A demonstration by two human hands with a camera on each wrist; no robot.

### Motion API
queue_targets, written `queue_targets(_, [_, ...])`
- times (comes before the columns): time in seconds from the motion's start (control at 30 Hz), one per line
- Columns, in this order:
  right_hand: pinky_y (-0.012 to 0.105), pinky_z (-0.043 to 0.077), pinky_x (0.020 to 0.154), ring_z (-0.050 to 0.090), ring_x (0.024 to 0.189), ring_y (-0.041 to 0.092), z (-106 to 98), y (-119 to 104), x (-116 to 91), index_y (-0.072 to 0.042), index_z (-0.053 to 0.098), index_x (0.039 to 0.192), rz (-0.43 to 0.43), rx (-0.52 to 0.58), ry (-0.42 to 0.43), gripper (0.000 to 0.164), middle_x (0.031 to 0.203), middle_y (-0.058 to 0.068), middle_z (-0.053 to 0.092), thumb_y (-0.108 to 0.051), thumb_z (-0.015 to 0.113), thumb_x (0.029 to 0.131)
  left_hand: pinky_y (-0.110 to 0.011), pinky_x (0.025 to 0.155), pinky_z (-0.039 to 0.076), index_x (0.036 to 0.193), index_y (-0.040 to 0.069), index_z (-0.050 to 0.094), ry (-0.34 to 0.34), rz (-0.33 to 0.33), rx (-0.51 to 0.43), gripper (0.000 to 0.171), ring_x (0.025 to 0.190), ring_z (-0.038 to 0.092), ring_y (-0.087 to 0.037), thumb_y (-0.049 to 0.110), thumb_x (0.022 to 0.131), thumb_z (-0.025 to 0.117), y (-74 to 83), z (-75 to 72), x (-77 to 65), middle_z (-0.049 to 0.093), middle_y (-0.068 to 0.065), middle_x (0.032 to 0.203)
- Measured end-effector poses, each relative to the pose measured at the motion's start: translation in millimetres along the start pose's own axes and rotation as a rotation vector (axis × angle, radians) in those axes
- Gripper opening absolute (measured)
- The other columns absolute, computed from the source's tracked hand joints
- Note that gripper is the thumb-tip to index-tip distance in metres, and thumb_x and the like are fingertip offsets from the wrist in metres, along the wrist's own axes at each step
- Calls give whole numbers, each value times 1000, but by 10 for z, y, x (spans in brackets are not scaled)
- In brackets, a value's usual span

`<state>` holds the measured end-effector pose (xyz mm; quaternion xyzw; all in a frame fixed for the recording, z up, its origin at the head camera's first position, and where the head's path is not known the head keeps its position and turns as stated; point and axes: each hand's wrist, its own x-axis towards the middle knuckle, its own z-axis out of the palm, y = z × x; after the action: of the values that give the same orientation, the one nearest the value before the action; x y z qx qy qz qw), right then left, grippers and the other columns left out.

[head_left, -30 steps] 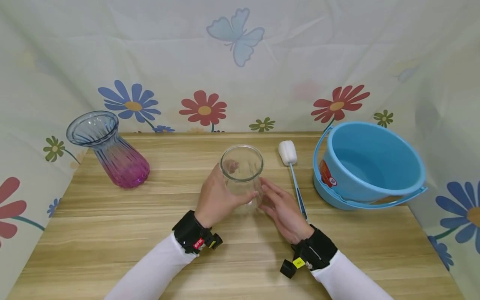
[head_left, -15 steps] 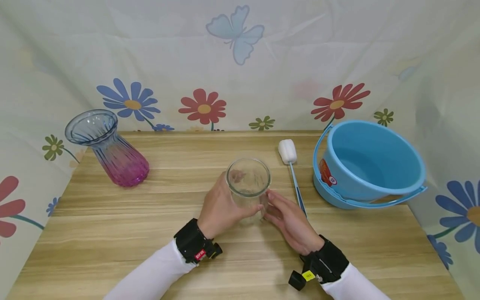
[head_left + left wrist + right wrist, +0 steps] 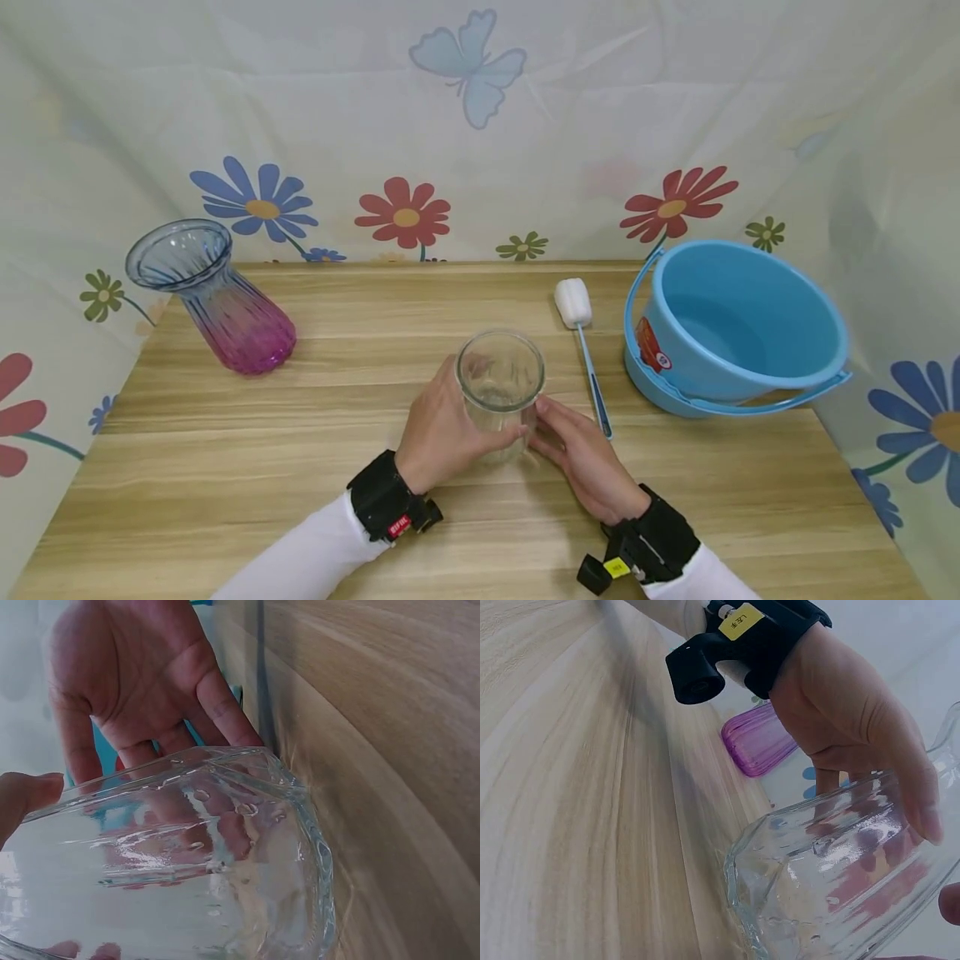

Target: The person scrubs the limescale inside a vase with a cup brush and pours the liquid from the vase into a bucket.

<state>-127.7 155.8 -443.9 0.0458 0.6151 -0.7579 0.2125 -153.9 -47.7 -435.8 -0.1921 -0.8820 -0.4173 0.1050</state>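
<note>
A clear glass vase (image 3: pixel 501 392) is held upright, its round mouth facing up toward the head camera. My left hand (image 3: pixel 442 433) grips its left side, with the thumb lying across the front; the right wrist view shows this left hand (image 3: pixel 855 712) wrapped round the ribbed glass. On the opposite side my right hand (image 3: pixel 588 462) touches the vase with fairly straight fingers. The left wrist view shows the right palm (image 3: pixel 142 682) spread, its fingers partly seen through the glass. The vase's thick base is right at the wooden tabletop (image 3: pixel 405 810).
A second glass vase (image 3: pixel 243 317), blue fading to pink, stands at the left. Right of the hands lies a bottle brush (image 3: pixel 573 304) with a white sponge head and blue handle. Beyond it is a light blue bucket (image 3: pixel 675 350). A flower-print curtain (image 3: pixel 585 92) hangs behind the table.
Both hands and the clear vase have moved toward the person and slightly right. The grip looks the same; the other vase, brush and bucket stay put.
</note>
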Motion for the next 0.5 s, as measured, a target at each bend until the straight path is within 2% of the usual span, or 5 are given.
queue_targets(0.27, [44, 36, 109, 35, 131, 19, -1, 38, -1, -1, 36, 145, -9, -17, -17, 55, 151, 15, 31, -34, 47, 103, -44, 83, 53, 147, 15, 31, -22, 17, 46, 107, 111, 49, -12, 59, 64, 82, -2, -6, -26, 52, -2, 127])
queue_targets(0.4, [43, 36, 109, 36, 131, 19, -10, 44, 12, -2, 37, 145, -17, -23, -36, 52, 151, 14, 33, -32, 44, 104, -45, 79, 54, 147, 14, 31, -29, 15, 74, 107, 110, 49, -14, 61, 64, 80, -13, -10, -32, 52, -3, 127])
queue_targets(0.5, [44, 37, 108, 37, 130, 19, -20, 48, 24, -2, 38, 144, -22, -21, -48, 48, 150, 14, 35, -29, 42, 105, -44, 71, 54, 146, 15, 33, -33, 17, 122, 105, 106, 50, -15, 63, 64, 78, -35, -8, -34, 56, -3, 123])
